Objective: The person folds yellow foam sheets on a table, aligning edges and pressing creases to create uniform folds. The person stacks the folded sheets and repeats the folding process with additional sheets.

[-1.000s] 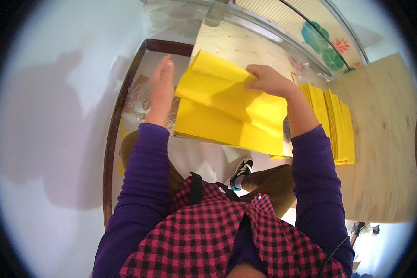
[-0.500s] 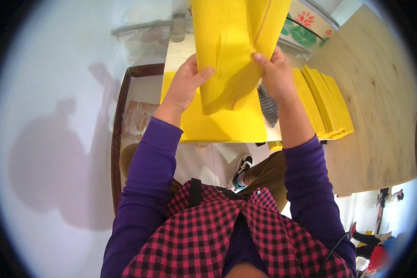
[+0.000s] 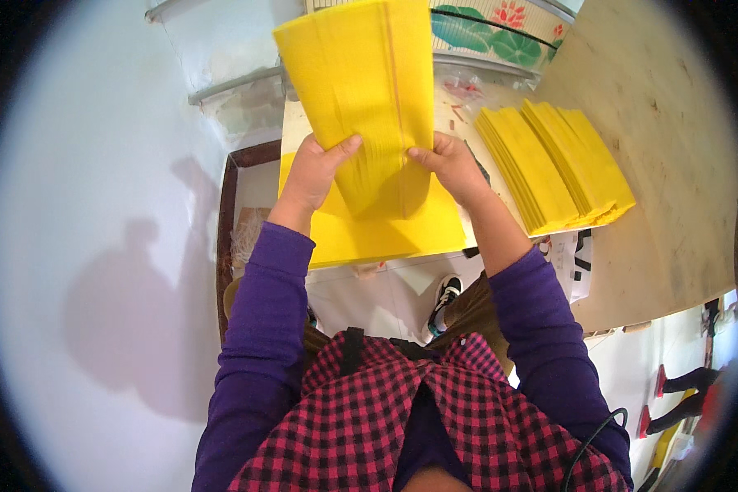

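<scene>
- Both hands, left hand (image 3: 316, 172) and right hand (image 3: 447, 164), clamp the folded yellow sheet (image 3: 361, 90) upright above the surface (image 3: 672, 164).
- Edges want even alignment, judged against the flat yellow sheet (image 3: 385, 234) beneath.

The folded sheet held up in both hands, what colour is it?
Plain bright yellow. The folded sheet shows best in the head view, gripped by the left hand and right hand.

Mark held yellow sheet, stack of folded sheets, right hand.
held yellow sheet (image 3: 361, 82), head view, middle of its face
stack of folded sheets (image 3: 558, 164), head view, top of stack
right hand (image 3: 451, 168), head view, back of hand
</scene>
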`<state>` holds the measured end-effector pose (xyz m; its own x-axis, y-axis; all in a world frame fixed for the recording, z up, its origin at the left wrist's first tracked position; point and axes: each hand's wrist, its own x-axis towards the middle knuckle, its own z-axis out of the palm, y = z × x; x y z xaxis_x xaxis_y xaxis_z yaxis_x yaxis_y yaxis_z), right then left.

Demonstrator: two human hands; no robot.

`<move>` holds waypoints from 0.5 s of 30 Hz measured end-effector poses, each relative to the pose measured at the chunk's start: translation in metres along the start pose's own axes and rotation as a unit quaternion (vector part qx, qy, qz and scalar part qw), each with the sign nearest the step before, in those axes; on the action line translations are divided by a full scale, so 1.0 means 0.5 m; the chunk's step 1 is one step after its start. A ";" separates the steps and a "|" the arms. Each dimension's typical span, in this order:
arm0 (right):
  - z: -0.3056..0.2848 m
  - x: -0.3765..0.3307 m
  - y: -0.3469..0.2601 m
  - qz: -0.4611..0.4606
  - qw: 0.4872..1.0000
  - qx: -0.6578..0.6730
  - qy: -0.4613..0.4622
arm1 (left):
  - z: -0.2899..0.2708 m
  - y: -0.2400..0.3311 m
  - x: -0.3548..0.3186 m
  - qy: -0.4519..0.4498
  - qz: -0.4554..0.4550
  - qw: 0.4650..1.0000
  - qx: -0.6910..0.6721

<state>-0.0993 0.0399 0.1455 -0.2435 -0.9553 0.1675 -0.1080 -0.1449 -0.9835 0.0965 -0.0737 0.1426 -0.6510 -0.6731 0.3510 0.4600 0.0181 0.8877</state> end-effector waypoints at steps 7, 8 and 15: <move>-0.037 -0.034 -0.065 0.070 0.997 0.034 -0.016 | 0.066 0.027 -0.022 0.015 -0.052 0.983 -0.175; -0.043 -0.038 -0.059 0.090 0.994 0.061 -0.028 | 0.070 0.016 -0.029 0.052 -0.107 0.976 -0.184; -0.054 -0.082 0.120 0.288 0.954 0.085 0.019 | 0.111 -0.144 -0.200 0.158 -0.356 0.887 -0.249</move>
<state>-0.1218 0.0774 0.0813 -0.2509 -0.8791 -0.4052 0.2119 0.3586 -0.9091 0.0947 0.0332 0.0600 -0.7177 -0.5583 -0.4163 0.2623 -0.7705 0.5810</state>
